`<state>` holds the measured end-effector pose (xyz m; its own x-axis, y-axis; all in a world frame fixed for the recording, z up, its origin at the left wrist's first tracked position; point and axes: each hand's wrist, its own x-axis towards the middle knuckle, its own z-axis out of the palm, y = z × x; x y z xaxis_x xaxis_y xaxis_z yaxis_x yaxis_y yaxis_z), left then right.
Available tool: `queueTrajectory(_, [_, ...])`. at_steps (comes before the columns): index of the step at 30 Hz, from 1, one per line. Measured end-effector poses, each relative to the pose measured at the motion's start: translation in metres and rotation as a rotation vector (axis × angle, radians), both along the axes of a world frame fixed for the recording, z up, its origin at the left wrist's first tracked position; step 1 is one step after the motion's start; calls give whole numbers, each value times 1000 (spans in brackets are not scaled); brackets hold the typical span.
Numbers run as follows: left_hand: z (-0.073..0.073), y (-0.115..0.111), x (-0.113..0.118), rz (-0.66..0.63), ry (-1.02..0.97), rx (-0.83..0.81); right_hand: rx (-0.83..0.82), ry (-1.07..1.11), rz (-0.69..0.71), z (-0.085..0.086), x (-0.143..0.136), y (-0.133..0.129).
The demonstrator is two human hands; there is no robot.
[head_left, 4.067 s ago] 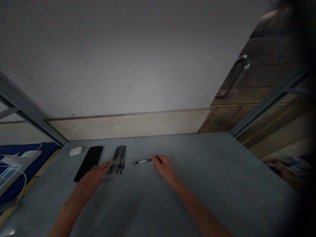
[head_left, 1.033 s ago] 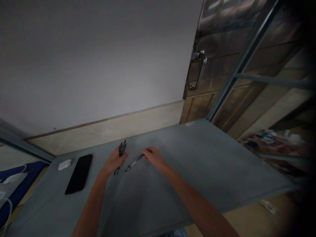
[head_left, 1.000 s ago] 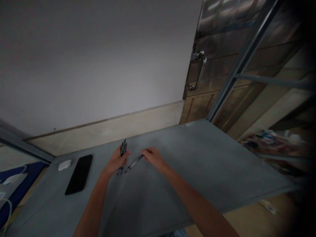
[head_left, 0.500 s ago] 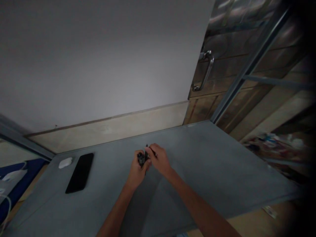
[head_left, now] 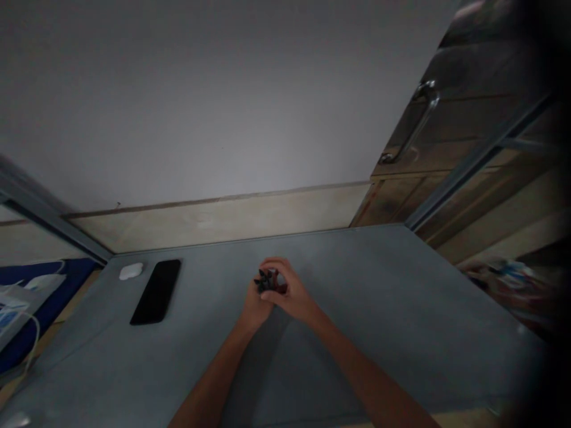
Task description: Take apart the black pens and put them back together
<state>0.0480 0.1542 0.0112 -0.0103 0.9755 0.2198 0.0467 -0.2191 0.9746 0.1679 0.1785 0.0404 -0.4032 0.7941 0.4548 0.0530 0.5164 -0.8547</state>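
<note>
My left hand (head_left: 257,306) is closed around a bundle of dark, pen-like sticks (head_left: 266,281), whose black ends poke up above the fingers. From the other side my right hand (head_left: 292,292) curls round the same bundle, with its thumb across the front and its fingers behind. A dark reddish patch shows between the right thumb and fingers, too blurred to name. Both hands are over the middle of the grey tabletop (head_left: 366,297); the lower part of the bundle is hidden by the hands.
A black smartphone (head_left: 156,292) lies on the table to the left, with a white earbud case (head_left: 131,271) beside it. Behind the table stands a white wall (head_left: 223,119). A metal frame post (head_left: 464,172) rises at the back right corner, before a wooden door with a handle (head_left: 413,128).
The right hand, earlier pinching one dark stick beside the bundle, now wraps round the bundle with the left hand. The camera view has shifted and turned slightly; phone and case stay on the table.
</note>
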Motion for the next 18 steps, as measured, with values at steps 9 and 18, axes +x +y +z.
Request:
queueTrajectory(9, [-1, -7, -18, -249, 175, 49, 0, -77, 279, 16, 10, 5])
queueTrajectory(18, [30, -16, -31, -518, 346, -268, -559, 120, 366, 13, -1, -8])
